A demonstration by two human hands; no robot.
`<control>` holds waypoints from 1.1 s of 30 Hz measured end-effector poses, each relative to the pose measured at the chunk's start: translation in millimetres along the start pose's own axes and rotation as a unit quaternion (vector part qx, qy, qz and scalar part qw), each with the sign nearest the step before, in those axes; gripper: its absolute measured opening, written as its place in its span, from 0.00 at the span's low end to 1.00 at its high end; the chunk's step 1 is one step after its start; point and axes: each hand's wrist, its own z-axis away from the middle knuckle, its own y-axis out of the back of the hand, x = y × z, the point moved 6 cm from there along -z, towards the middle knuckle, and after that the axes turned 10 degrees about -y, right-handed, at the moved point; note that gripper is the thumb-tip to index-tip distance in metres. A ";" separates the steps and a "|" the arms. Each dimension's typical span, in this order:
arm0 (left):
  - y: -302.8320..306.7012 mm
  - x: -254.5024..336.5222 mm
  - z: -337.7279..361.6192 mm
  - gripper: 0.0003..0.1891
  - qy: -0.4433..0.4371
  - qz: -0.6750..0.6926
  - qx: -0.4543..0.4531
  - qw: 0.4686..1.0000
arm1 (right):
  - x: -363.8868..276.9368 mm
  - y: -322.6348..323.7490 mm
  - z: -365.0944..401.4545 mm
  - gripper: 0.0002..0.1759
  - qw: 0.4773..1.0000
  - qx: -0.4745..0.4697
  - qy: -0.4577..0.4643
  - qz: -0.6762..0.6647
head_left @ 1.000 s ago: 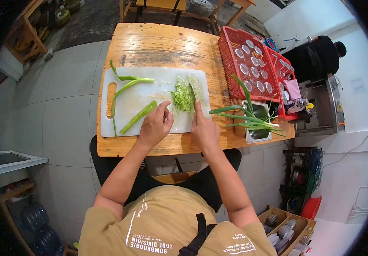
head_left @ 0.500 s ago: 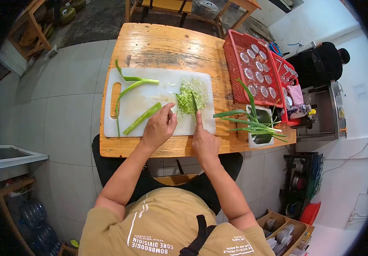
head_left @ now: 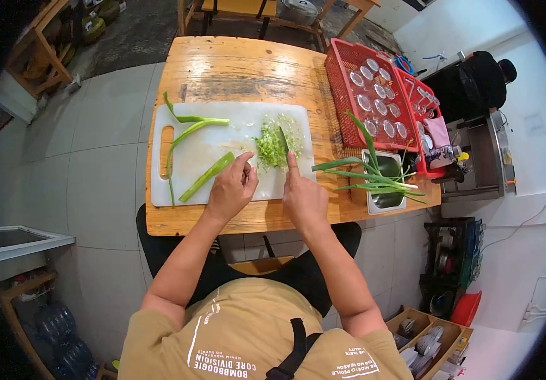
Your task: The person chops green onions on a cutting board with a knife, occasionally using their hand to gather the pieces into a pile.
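Note:
My right hand point(head_left: 306, 197) grips a knife point(head_left: 285, 140), its index finger stretched along the top of the blade. The blade lies at the right side of a heap of chopped green onion point(head_left: 270, 147) on a white cutting board point(head_left: 190, 158). My left hand point(head_left: 230, 190) rests over the board's near edge, left of the heap, fingers bent and thumb apart from the index finger; I see nothing held. Beside it lies a thick cut green onion stalk point(head_left: 204, 178). A longer, bent green onion point(head_left: 187, 134) lies at the board's left.
The board sits on a wooden table point(head_left: 235, 66). Right of it, green onions point(head_left: 374, 180) lie across a metal container point(head_left: 387, 201). Behind stands a red basket point(head_left: 344, 95) of clear glasses, with another red basket beside it. A person in black point(head_left: 475, 82) is at the far right.
The view has shifted slightly, so the board and table appear a little further left. The knife blade now leans more to the left against the chopped heap. My left hand keeps its pose.

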 end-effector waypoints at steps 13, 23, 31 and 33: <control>-1.8 -5.3 5.1 0.18 0.007 0.009 0.010 1.000 | -9.8 -15.5 19.8 0.42 0.999 0.022 0.029 0.020; -1.3 -2.0 3.9 0.18 0.009 0.003 0.002 1.000 | -4.5 -18.4 14.6 0.42 1.000 0.019 0.019 0.008; -1.5 -0.5 3.8 0.17 0.005 0.009 0.005 1.000 | -1.8 -24.0 15.2 0.39 0.998 0.050 0.010 0.024; -3.6 1.5 3.2 0.17 0.000 0.003 0.000 1.000 | -6.1 -19.5 0.5 0.40 0.998 0.056 0.017 0.012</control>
